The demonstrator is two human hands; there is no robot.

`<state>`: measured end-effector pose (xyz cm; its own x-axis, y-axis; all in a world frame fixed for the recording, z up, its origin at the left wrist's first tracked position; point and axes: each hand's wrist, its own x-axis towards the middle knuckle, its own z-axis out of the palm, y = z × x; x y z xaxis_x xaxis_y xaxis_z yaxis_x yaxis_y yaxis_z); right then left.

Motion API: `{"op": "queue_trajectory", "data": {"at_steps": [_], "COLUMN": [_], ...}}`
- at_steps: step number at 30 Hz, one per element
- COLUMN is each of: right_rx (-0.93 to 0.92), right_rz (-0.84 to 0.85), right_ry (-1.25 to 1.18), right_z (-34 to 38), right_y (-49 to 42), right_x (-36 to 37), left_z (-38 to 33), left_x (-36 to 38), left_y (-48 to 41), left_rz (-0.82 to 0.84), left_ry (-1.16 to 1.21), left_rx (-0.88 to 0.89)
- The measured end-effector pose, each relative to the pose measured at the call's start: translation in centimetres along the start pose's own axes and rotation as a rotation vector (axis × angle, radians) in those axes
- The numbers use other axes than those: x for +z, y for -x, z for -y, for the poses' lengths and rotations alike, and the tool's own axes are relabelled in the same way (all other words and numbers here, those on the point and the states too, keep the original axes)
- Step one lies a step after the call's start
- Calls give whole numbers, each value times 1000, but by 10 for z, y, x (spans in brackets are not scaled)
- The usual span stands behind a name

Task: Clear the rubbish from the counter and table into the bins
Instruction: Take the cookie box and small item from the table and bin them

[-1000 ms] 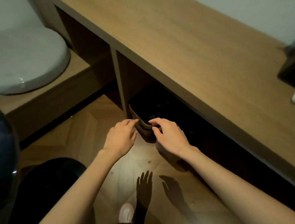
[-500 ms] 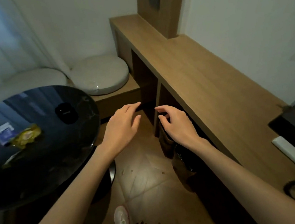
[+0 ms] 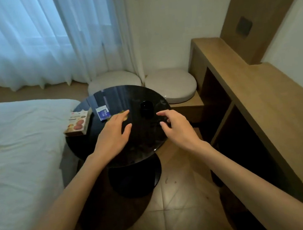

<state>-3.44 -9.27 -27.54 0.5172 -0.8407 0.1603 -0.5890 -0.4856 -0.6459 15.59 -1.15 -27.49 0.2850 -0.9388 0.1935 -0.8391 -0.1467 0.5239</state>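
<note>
Head view swings up from the bin under the counter (image 3: 258,92): both hands are now over the round black table (image 3: 147,149), empty, fingers loosely spread. The left hand (image 3: 113,132) reaches a crumpled yellowish wrapper (image 3: 122,112), probably touching it. A blue sachet (image 3: 103,112) lies just beyond its fingertips, and the right hand (image 3: 177,126) hovers alongside. Table rubbish looks next.

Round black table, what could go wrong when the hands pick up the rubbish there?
The left hand over the crumpled yellow wrapper might nudge the cardboard biscuit box, which sits at the edge of the glossy round black table, so it could fall. The right hand hovers near the small black cup and might knock it over.
</note>
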Motion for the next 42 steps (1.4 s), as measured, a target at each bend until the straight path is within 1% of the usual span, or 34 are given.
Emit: {"op": "queue_trajectory", "data": {"at_steps": [3,6,11,16,19,22,27,33,35,38,42], "right_rx": [-25,5,140,276,376,445,518,600,591,532,528], "right_rz": [40,81,113,108,124,157,236,373,394,357,338], "right_ry": [6,18,1,2,0,12,54,191,236,283,247], "right_z": [29,57,90,97,93,79,43,9,2,-7,-12], "right_y": [-26,-53,-93,-133,-159,-190,-240,-275,-281,-287,-293], "right_x": [37,76,135,181,203,227,271,307,313,317,318], "left_z": [53,108,189,243,266,289,327,357,366,373,375], "left_x": [-24,-43,-57,-52,-44,-30,-1,32,40,47,50], "left_y": [-3,-12,-37,-68,-93,-121,-167,-200,-204,-209,-213], "left_rz": [-21,-11,65,100,106,154,215,353,379,368,276], "left_ry": [-6,-20,10,8,26,33,-49,-109,-105,-111,-121], "left_rx": [-62,-95,-162,-254,-314,-366,-431,-603,-636,-659,-677]}}
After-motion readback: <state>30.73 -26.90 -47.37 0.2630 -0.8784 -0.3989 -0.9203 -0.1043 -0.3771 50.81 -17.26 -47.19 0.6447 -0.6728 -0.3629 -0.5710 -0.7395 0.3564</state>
